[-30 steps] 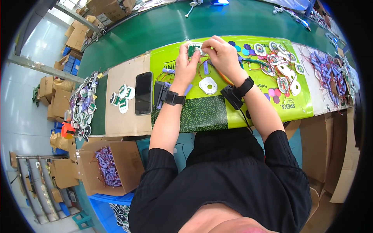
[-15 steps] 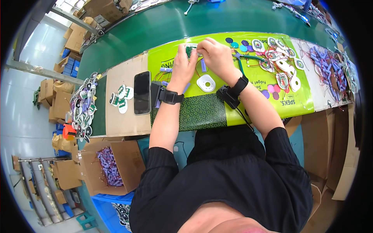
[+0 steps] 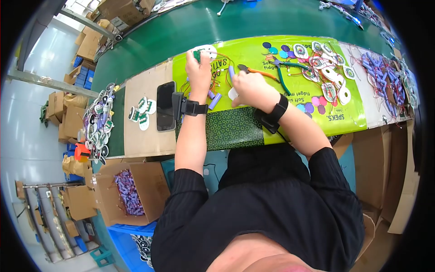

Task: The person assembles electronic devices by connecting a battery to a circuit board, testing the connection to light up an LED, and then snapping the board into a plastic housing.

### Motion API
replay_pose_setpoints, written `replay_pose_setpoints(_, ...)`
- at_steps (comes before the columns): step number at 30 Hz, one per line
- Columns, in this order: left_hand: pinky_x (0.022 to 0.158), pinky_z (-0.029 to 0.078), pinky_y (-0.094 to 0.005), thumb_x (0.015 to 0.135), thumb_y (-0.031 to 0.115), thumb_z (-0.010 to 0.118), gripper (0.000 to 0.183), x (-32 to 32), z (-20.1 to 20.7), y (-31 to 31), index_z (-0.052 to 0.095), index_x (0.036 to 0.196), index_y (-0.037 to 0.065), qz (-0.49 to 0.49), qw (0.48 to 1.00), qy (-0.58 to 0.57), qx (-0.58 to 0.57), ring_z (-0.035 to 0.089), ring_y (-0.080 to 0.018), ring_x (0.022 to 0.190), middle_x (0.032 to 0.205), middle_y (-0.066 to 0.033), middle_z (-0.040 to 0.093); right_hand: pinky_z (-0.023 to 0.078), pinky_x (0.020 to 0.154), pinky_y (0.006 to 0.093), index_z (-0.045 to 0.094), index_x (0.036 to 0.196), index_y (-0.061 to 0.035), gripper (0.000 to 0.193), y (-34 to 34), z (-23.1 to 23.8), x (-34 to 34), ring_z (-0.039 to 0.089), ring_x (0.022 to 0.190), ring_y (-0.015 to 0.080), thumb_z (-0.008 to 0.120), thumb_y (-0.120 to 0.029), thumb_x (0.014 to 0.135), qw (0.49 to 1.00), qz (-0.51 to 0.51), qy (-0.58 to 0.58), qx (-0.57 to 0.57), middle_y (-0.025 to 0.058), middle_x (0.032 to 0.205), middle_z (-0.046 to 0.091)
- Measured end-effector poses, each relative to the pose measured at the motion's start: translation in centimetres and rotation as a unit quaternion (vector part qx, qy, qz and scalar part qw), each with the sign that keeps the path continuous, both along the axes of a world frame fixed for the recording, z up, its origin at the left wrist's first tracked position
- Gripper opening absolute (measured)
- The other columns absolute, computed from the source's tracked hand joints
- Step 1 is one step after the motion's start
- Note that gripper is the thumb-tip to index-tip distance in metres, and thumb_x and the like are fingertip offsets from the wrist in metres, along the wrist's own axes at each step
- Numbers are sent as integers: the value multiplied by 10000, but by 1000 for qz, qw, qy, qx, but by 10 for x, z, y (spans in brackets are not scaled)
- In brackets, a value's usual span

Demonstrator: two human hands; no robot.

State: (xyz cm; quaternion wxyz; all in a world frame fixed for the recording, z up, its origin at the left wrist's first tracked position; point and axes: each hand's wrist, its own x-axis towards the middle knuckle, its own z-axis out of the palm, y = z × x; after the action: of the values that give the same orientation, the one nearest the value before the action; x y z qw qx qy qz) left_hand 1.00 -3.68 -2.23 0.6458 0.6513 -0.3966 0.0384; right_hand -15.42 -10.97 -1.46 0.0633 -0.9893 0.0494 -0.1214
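From here, the left hand (image 3: 198,75) pinches a green circuit board (image 3: 197,55), likely light, stiff, fragile, best held by its edges; whether the right hand (image 3: 253,89) pinches anything, I can't tell.

Counted: one green board (image 3: 197,55) in the left hand (image 3: 198,71); one phone (image 3: 166,106) and four green-and-white boards (image 3: 143,121) left of it. Beyond the right hand (image 3: 253,89), rightward: one orange-handled pliers (image 3: 263,73), one green-handled pliers (image 3: 280,73).
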Motion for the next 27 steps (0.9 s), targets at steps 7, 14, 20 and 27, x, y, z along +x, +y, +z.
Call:
replay_pose_setpoints(7, 609, 479, -311, 885, 201, 527, 244, 7, 9, 11, 511, 970, -27, 16, 999, 29, -36, 592, -173, 648, 770, -109, 618, 503, 673, 384, 570, 853, -31, 361, -8, 33, 2, 630, 803, 297, 696, -225, 575, 991, 19, 127, 40, 145, 779, 628)
replay_pose_setpoints(14, 645, 481, -383, 863, 194, 531, 243, 6, 5, 9, 509, 961, -28, 27, 999, 8, 34, 630, -313, 716, 798, -193, 620, 456, 773, 420, 592, 1003, -101, 436, -81, 46, 61, 550, 1000, 260, 690, -254, 606, 986, -74, 87, -123, 107, 1016, 599)
replay_pose_setpoints(20, 685, 472, -435, 838, 209, 540, 293, 8, -7, 1, 503, 952, -59, 57, 994, 20, 87, 611, -400, 798, 843, -261, 606, 473, 710, 347, 606, 1071, -87, 306, -71, 6, 81, 583, 816, 230, 614, -122, 767, 954, -67, -287, 55, 83, 1000, 579)
replay_pose_setpoints(27, 435, 428, -276, 884, 213, 529, 235, 8, -17, -1, 460, 899, -11, 8, 996, -31, 79, 552, -126, 484, 606, -65, 560, 456, 625, 318, 628, 886, -74, 132, -29, 1, 68, 555, 679, 217, 648, -124, 766, 906, -23, -326, 268, 65, 855, 569)
